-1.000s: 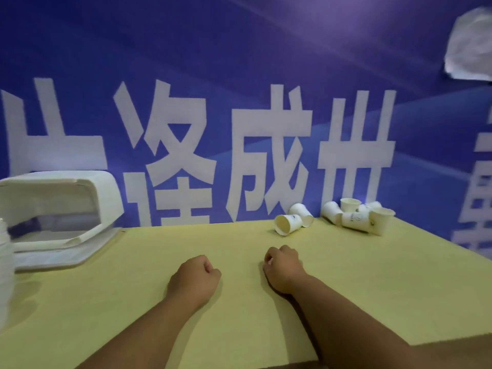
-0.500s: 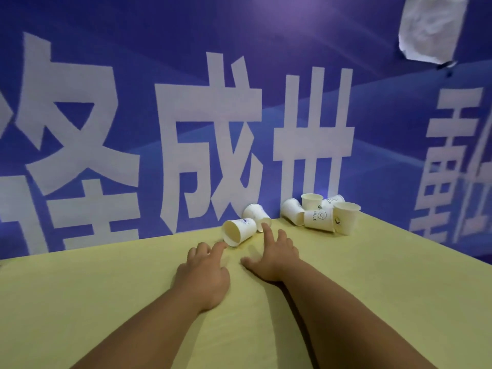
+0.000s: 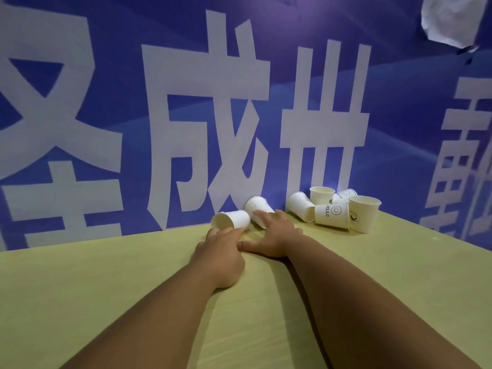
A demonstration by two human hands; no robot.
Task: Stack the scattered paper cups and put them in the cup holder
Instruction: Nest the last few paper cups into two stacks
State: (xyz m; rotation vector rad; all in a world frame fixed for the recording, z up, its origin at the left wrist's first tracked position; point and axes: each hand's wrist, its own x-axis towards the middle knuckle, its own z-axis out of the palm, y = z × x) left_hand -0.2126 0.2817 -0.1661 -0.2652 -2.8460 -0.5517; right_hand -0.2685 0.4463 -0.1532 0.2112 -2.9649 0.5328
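Several white paper cups lie scattered at the far edge of the yellow table point(image 3: 106, 283), against the blue wall. My left hand point(image 3: 221, 251) reaches the mouth of a cup lying on its side point(image 3: 234, 219), its fingertips touching the rim. My right hand point(image 3: 274, 235) has its fingers spread and resting on a second tipped cup point(image 3: 257, 206). To the right is a cluster: a tipped cup point(image 3: 299, 210), a lying cup printed HELLO point(image 3: 332, 214), an upright cup point(image 3: 363, 213), another upright cup behind point(image 3: 321, 195) and one more lying behind point(image 3: 346, 194). The cup holder is out of view.
A blue banner with big white characters point(image 3: 207, 107) backs the table. A crumpled white sheet point(image 3: 450, 20) hangs on it at the top right. The table's right edge slopes away past the cup cluster.
Both hands went from fists near me to stretched fingers and moved forward to the two nearest cups. My view swung right, and the white object on the left left the frame.
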